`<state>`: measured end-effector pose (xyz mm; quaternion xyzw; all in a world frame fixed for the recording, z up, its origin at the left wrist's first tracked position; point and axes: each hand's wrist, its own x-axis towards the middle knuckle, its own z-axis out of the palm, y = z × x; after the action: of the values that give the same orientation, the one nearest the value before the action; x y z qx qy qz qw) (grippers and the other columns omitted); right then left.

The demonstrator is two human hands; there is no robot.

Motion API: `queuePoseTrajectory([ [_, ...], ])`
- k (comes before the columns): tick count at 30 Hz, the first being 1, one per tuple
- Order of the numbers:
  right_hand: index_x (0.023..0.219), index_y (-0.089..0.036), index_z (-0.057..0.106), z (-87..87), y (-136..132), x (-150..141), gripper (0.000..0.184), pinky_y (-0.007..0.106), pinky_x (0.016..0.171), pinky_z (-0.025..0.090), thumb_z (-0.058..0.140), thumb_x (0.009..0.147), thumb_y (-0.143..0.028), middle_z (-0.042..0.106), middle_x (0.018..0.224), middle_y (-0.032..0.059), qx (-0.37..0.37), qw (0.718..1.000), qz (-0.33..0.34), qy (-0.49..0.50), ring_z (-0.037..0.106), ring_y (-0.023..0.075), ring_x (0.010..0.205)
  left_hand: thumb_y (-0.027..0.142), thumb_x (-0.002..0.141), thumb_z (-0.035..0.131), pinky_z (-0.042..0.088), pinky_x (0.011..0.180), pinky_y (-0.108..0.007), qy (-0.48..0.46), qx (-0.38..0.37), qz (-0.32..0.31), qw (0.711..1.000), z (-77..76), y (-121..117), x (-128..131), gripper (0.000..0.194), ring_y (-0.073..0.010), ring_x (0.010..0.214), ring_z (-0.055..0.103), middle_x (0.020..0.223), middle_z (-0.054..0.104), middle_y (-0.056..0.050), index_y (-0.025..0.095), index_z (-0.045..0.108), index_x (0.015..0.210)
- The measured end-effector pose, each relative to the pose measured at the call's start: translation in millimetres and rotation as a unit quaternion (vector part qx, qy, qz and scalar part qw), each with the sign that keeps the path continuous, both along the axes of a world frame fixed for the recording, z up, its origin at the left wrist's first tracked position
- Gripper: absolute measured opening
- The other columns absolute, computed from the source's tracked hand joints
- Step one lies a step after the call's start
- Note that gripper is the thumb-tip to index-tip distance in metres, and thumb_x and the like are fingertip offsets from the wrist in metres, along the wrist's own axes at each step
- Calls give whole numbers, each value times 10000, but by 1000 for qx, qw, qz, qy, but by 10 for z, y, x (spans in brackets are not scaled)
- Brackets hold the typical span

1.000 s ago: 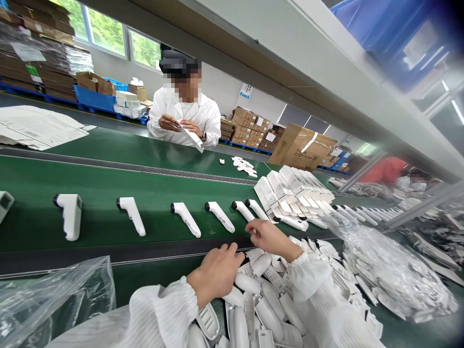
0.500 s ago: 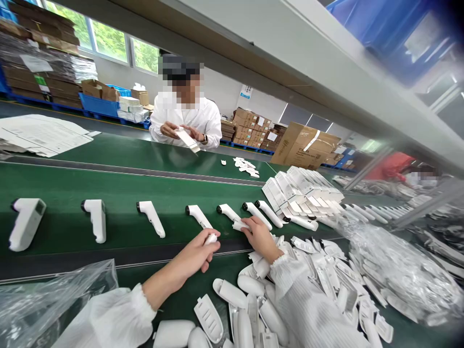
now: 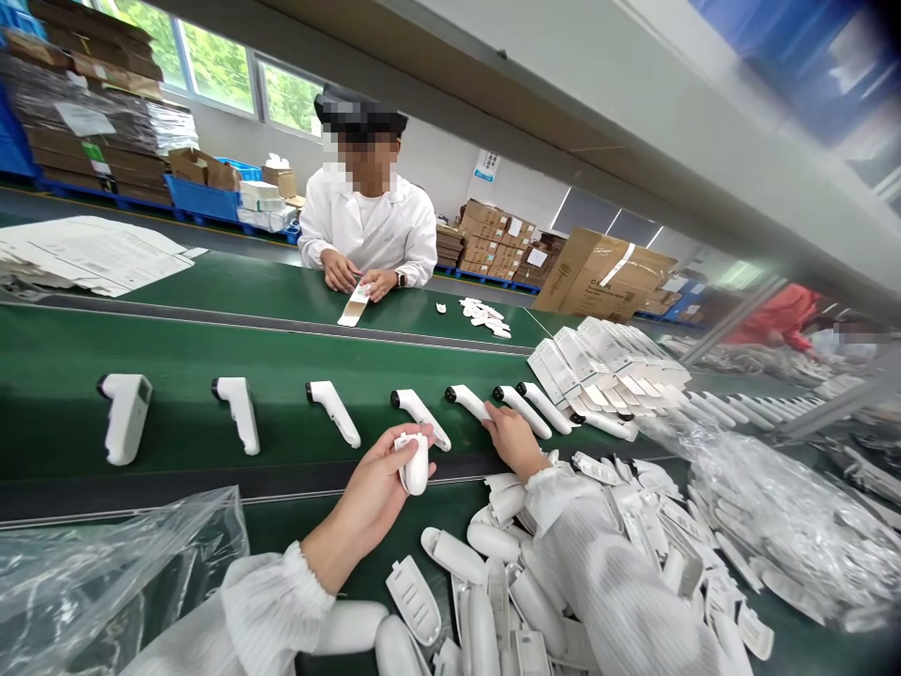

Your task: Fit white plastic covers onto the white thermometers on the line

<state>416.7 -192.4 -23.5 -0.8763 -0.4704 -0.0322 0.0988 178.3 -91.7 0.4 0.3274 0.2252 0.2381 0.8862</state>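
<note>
Loose covers (image 3: 482, 624) lie heaped nearest, unattached; just beyond, the left hand (image 3: 366, 498) pinches a white cover (image 3: 417, 467), and the right hand (image 3: 517, 443) touches a white device (image 3: 465, 401), grip unclear. More devices (image 3: 334, 413) flank it, completeness unclear; farther, a person (image 3: 370, 225) handles a carton (image 3: 353, 306).

This was a factory packing hall: a green conveyor belt (image 3: 183, 352) ran beyond the hands (cartons (image 3: 485, 239) stacked farther off).

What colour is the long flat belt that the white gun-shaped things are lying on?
The belt is green, seen best in the head view.
</note>
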Motion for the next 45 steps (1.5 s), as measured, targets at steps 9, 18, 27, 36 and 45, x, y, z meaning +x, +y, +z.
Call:
queuePoseTrajectory([
  [9, 1137, -166, 683, 219, 80, -1095, 430, 309, 666, 555, 665, 824, -461, 689, 872, 44, 195, 798, 73, 565, 657, 211, 808, 399, 730, 802, 482, 787, -271, -12, 88, 97, 991, -52, -109, 136, 370, -185, 986, 610, 1210, 674, -52, 219, 674, 1027],
  [18, 1205, -185, 719, 45, 106, -324, 364, 383, 992, 470, 617, 859, -232, 693, 1151, 101, 126, 969, 36, 211, 646, 265, 1046, 421, 637, 723, 507, 841, -370, 119, 93, 161, 975, 18, 103, -14, 425, -208, 958, 539, 1101, 601, -50, 214, 679, 1007],
  [27, 1435, -84, 489, -110, 9, -238, 514, 346, 1001, 446, 406, 928, -81, 633, 1253, 167, 17, 995, 85, 39, 576, 267, 1153, 371, 627, 730, 390, 571, -241, 174, 187, 74, 964, 84, 82, -101, 321, -151, 694, 518, 813, 658, -17, 193, 696, 892],
  [36, 1367, -131, 572, -95, -7, -28, 414, 348, 892, 485, 476, 982, -247, 689, 998, 134, -5, 999, 33, 15, 653, 260, 961, 335, 722, 687, 494, 608, -278, 143, 237, 31, 961, 161, -60, -105, 169, -183, 688, 644, 858, 693, -56, 197, 672, 817],
  [45, 1330, -228, 618, 487, -149, -744, 490, 400, 975, 486, 545, 946, -524, 688, 1204, 68, 84, 851, 212, 473, 627, 238, 1098, 119, 676, 474, 445, 714, -282, 69, 386, -44, 919, 186, -118, -211, 162, -194, 792, 607, 796, 650, -20, 207, 610, 677],
])
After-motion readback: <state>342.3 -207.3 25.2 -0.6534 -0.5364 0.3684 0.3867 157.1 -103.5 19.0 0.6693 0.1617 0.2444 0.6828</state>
